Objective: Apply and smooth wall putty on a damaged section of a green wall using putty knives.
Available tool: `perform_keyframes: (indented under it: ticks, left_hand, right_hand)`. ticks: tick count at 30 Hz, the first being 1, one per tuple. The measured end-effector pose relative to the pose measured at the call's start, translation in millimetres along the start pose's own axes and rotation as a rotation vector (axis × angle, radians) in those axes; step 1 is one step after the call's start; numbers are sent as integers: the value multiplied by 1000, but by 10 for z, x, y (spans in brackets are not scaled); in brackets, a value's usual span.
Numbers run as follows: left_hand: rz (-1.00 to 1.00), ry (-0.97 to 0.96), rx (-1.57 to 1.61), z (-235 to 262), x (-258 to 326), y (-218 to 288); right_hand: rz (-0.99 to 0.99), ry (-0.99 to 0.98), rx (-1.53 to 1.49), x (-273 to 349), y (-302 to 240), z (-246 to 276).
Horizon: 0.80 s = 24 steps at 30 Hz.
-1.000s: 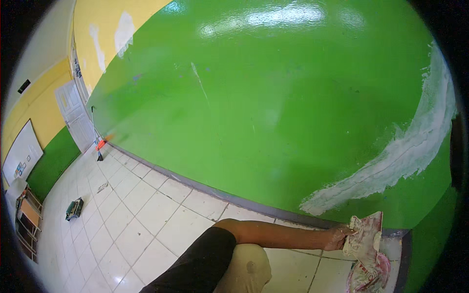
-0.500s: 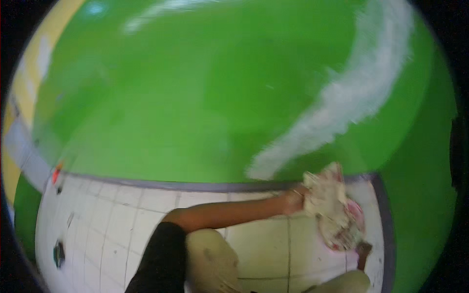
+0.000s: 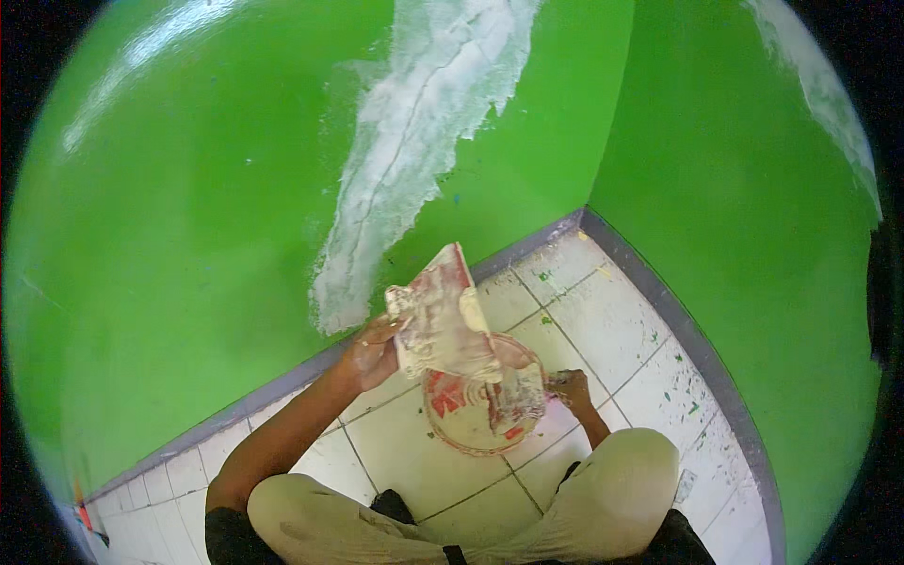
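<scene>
- Head view: the left hand (image 3: pixel 375 353) is just left of the middle of the frame, its fingers clamped on the left edge of a flat board (image 3: pixel 438 320).
- The board, at the centre of the frame, is tilted and smeared with cream-coloured paste; reddish surface shows near its upper corner, and thick paste lines its edges.
- Below the board, at lower centre, a round reddish tub (image 3: pixel 466 424) stands on the floor; the board overlaps its upper left rim in the picture. Paste coats its inside, thickest on the right.
- The right hand (image 3: pixel 570 386), right of the tub, has its fingers curled at the rim; whether they are clamped on a handle, I cannot tell.
- Pale tiles (image 3: pixel 589 325) spread across the lower half, with green flecks scattered toward the right.
- A grey skirting band (image 3: pixel 683 325) bends at a corner right of centre.
- Green walls (image 3: pixel 217 226) fill the upper frame; a rough white streak (image 3: pixel 414 122) runs from top centre down to the left hand's side, and another pale patch (image 3: pixel 819 85) lies at upper right.
- Beige trousers (image 3: pixel 320 518) cover the bent knees along the lower edge.
</scene>
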<state>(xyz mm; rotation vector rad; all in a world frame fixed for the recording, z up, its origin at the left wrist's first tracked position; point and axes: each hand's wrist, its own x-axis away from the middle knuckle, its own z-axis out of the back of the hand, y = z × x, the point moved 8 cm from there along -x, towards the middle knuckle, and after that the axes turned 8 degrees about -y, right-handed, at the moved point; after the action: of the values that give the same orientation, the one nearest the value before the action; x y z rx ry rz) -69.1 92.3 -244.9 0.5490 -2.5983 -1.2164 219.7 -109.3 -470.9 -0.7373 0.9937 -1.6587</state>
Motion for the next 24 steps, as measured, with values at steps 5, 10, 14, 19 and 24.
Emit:
perform_keyframes:
  ticks: [5, 10, 14, 19, 24]
  left_hand:
    - [20, 126, -34, 477, 533, -271]
    - [56, 208, 2, 805, 865, -731]
    - [-17, 409, -61, 1354, 1493, -807]
    - [154, 528, -89, 1731, 1433, -1226]
    - [381, 640, -391, 1856, 1495, -1240]
  right_hand:
    - [165, -56, 96, -45, -209, -409]
    - [378, -85, 86, -8, 156, -564]
    - [-220, -129, -278, -59, -332, -805]
    - [-198, -32, -538, 289, -95, -371]
    - [-372, 159, -93, 911, 53, 356]
